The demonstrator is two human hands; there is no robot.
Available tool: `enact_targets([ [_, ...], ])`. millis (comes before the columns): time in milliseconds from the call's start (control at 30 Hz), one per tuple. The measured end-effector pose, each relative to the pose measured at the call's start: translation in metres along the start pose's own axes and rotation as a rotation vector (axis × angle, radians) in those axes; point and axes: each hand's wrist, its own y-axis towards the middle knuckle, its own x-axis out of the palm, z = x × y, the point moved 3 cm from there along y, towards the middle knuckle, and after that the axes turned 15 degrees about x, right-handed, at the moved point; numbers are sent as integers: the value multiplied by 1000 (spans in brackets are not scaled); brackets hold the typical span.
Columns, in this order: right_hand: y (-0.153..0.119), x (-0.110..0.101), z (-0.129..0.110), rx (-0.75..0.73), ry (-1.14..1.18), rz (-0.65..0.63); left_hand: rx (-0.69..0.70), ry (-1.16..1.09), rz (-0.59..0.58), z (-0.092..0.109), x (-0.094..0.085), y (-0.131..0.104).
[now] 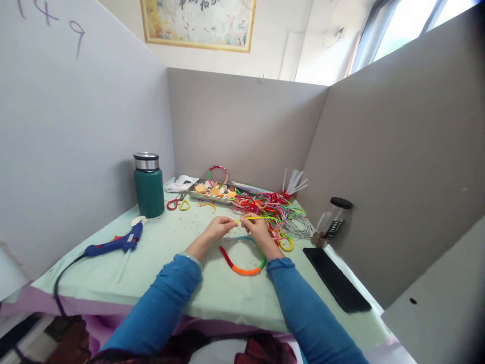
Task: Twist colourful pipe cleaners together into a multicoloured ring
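The left hand (220,227) and right hand (258,230) pinch a yellow strip (248,219). A bendy ring (246,272) lies at six o'clock from them.

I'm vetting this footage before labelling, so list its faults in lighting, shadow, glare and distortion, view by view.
Head view: window blown out at top right; soft shadow on the left partition beside the green bottle; walls splayed outward, apparently by a wide lens; dark blur at the right edge; colourful pile too soft to separate every strand; left hand and right hand clearly lit.
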Motion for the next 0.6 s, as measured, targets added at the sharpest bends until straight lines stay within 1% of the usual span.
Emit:
enact_targets([
  [133,4,0,9,71,7,-34,92,30,7,-5,0,3],
  [300,4,4,11,78,4,-26,140,193,-38,-15,-2,4],
  [400,2,9,9,69,-22,-20,121,365,-51,-15,-1,4],
  [467,1,13,7,15,-63,-28,99,453,-29,-13,-2,4],
  [533,-1,16,6,-40,-114,-70,65,472,22,-13,-4,5],
  [600,-2,16,5,-54,-144,-125,15,418,86,-14,-8,6],
])
